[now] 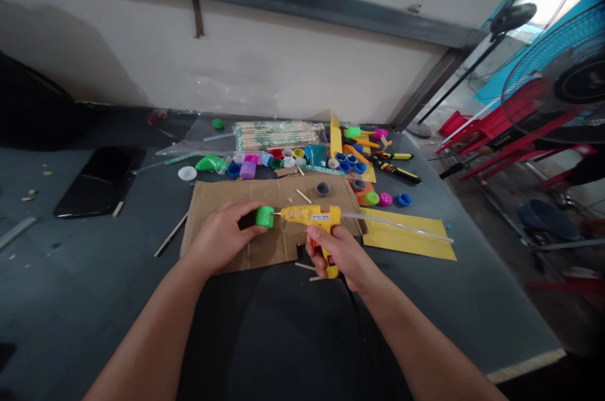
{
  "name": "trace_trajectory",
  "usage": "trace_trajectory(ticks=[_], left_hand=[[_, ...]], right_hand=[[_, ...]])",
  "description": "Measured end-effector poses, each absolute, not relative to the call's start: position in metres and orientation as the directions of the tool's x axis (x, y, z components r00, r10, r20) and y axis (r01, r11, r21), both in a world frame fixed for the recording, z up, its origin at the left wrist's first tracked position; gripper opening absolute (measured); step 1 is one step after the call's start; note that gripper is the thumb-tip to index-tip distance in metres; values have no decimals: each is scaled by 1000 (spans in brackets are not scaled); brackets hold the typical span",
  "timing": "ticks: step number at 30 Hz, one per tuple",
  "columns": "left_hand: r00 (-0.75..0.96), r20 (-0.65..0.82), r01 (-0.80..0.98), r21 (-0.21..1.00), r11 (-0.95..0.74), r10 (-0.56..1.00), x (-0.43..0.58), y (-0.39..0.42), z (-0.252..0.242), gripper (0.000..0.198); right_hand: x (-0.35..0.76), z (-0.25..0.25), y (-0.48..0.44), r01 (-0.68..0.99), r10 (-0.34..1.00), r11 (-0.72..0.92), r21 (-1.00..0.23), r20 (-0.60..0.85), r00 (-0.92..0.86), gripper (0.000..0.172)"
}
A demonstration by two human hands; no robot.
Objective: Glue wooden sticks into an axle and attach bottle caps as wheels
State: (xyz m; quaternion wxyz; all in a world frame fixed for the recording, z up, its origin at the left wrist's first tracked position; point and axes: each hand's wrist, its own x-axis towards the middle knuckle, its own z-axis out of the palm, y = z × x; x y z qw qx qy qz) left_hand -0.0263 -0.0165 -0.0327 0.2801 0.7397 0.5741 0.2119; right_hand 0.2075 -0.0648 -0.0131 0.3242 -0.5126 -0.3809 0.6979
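Note:
In my right hand (338,253) is a yellow hot glue gun (314,217), its fingers wrapped round the handle. A long clear glue stick (401,226) sticks out of its back end toward the right. My left hand (225,232) pinches a bright green bottle cap (265,217) between thumb and fingers. The gun's metal nozzle points left and meets the right side of the cap, or nearly so; I cannot tell whether they touch. Both are held over a flat piece of brown cardboard (255,256).
Behind the cardboard lie many coloured bottle caps (248,169), a bag of wooden sticks (278,135) and yellow-black cutters (397,169). A yellow sheet (411,238) is at right. A black phone (97,181) lies left. A fan (562,79) stands beyond the table's right edge.

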Motion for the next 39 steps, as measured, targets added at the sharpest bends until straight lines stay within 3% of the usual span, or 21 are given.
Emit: trace_trajectory(ticks=[20,30,39], left_hand=[[263,12,724,659,-206,965,-27,-16,-34,41],[257,14,734,647,-205,966,-26,-17,-34,42],[264,24,720,661,-213,964,-27,-17,-35,43]], right_hand=[[213,-10,-69,6,809,-544,-839,-526,-262,42],[206,-10,-67,-107,844,-505,-856,-464,-268,41],[206,-7,-70,-1,822,-522,-853,-503,-268,42]])
